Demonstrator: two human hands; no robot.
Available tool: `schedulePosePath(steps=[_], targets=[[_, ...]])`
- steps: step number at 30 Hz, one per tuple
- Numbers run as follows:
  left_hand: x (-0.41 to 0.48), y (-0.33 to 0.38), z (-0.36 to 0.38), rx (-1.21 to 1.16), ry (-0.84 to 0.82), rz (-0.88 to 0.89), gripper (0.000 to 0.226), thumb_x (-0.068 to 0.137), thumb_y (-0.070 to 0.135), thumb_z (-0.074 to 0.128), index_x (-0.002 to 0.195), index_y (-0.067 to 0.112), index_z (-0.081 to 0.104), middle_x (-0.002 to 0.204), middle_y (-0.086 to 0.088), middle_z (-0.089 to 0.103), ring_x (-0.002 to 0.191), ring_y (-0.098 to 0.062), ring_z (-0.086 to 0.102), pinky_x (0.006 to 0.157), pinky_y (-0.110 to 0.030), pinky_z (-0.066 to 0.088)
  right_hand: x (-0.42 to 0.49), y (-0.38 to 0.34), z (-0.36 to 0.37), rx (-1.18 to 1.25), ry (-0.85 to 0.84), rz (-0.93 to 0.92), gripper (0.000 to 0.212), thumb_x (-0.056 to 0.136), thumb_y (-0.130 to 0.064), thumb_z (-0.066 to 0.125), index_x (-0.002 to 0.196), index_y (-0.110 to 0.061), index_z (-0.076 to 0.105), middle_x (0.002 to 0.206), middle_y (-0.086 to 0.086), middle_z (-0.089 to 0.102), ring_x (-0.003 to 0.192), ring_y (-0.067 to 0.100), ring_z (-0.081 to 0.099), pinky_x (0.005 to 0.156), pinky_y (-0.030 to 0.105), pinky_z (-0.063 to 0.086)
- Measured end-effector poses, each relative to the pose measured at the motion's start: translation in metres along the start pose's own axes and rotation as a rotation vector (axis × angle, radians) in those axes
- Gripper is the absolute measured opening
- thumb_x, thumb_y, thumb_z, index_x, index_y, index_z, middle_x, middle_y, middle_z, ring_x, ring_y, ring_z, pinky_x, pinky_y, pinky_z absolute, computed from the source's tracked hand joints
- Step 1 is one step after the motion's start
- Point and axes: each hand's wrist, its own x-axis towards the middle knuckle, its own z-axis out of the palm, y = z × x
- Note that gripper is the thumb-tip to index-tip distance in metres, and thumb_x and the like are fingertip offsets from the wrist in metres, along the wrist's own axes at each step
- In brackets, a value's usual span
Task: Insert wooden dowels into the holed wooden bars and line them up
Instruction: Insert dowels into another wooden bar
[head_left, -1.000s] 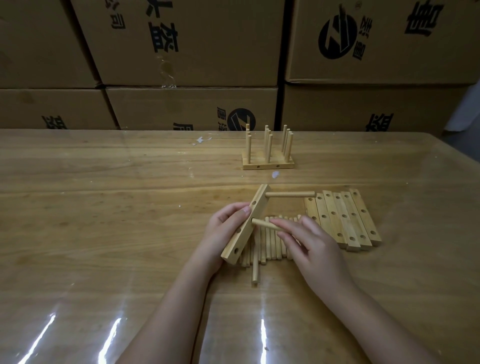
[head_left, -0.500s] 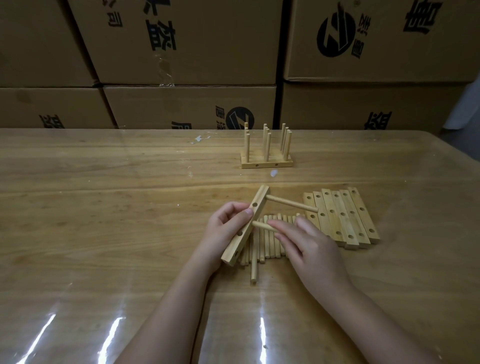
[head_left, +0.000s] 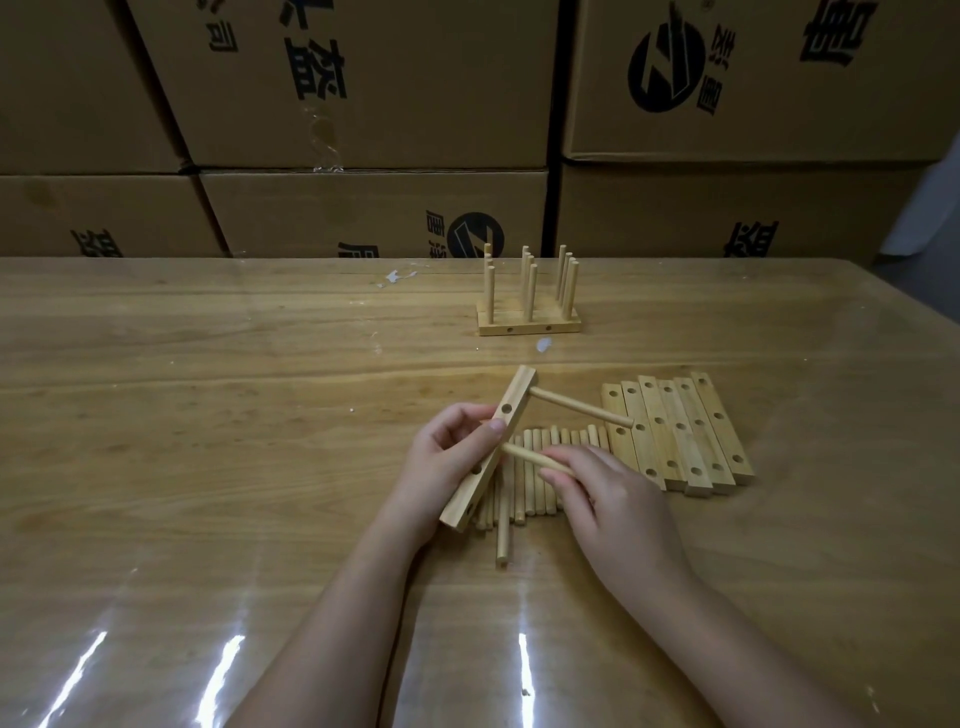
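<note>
Your left hand (head_left: 441, 460) gripped the tilted bar (head_left: 515, 396) above the loose dowels (head_left: 524, 493); your right hand (head_left: 605, 496) pinched a dowel (head_left: 524, 455) at its middle hole. Best pushed straight, square to the bar.

A pale holed wooden bar (head_left: 488, 447) is held tilted, with one round wooden dowel (head_left: 582, 408) plugged into its far hole and a second dowel (head_left: 524, 455) meeting its middle hole. Loose dowels (head_left: 530, 493) lie side by side beneath. Bare holed bars (head_left: 675, 431) lie in a row at right. Finished bars (head_left: 527, 326) with upright dowels sit farther back.
</note>
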Motion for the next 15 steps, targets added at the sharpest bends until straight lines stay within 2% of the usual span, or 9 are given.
schedulePosePath(steps=[3, 5, 8, 11, 13, 15], targets=[[-0.0012, 0.0013, 0.0004, 0.013, -0.007, -0.002, 0.018, 0.074, 0.039, 0.069, 0.090, 0.033, 0.074, 0.093, -0.012, 0.058, 0.084, -0.022, 0.051, 0.077, -0.037, 0.042, -0.0002, 0.0000, 0.0001, 0.007, -0.022, 0.024, 0.019, 0.088, -0.018, 0.061, 0.104, -0.011, 0.069, 0.086, -0.005, 0.068, 0.066, 0.002, 0.056, 0.053, 0.012, 0.042], [-0.0019, 0.0019, 0.0003, 0.010, -0.005, -0.003, 0.019, 0.074, 0.038, 0.070, 0.091, 0.032, 0.075, 0.092, -0.012, 0.058, 0.084, -0.022, 0.051, 0.077, -0.036, 0.042, -0.0006, 0.0006, 0.0003, 0.017, -0.045, 0.056, 0.018, 0.088, -0.019, 0.061, 0.104, -0.013, 0.069, 0.079, -0.011, 0.063, 0.063, -0.004, 0.050, 0.053, 0.008, 0.035], [-0.0030, 0.0040, 0.0007, 0.009, -0.004, -0.005, 0.019, 0.076, 0.037, 0.072, 0.093, 0.031, 0.075, 0.092, -0.013, 0.059, 0.084, -0.021, 0.052, 0.077, -0.035, 0.043, -0.0016, 0.0025, 0.0014, 0.053, -0.088, 0.114, 0.018, 0.090, -0.024, 0.058, 0.103, -0.017, 0.068, 0.066, -0.022, 0.049, 0.055, -0.004, 0.046, 0.050, 0.009, 0.030], [-0.0040, 0.0063, 0.0021, 0.020, 0.011, -0.006, 0.022, 0.074, 0.039, 0.072, 0.094, 0.029, 0.075, 0.091, -0.012, 0.061, 0.082, -0.021, 0.053, 0.072, -0.030, 0.044, -0.0008, 0.0024, 0.0012, 0.108, -0.087, 0.137, 0.020, 0.090, -0.029, 0.056, 0.106, -0.022, 0.066, 0.063, -0.023, 0.047, 0.059, -0.001, 0.052, 0.050, 0.011, 0.036], [-0.0044, 0.0080, 0.0010, -0.010, 0.040, -0.020, 0.025, 0.072, 0.038, 0.069, 0.093, 0.027, 0.075, 0.091, -0.010, 0.065, 0.082, -0.020, 0.056, 0.073, -0.031, 0.047, 0.0005, 0.0017, -0.0003, 0.134, -0.082, 0.135, 0.023, 0.090, -0.038, 0.050, 0.107, -0.026, 0.061, 0.062, -0.020, 0.049, 0.062, -0.001, 0.054, 0.048, 0.013, 0.037], [-0.0041, 0.0098, -0.0022, -0.058, 0.082, -0.041, 0.023, 0.070, 0.037, 0.070, 0.090, 0.027, 0.075, 0.086, -0.002, 0.068, 0.078, -0.015, 0.061, 0.069, -0.026, 0.051, 0.0008, 0.0027, -0.0022, 0.148, -0.067, 0.126, 0.027, 0.089, -0.046, 0.041, 0.098, -0.028, 0.058, 0.059, -0.012, 0.051, 0.055, 0.007, 0.053, 0.041, 0.018, 0.035]])
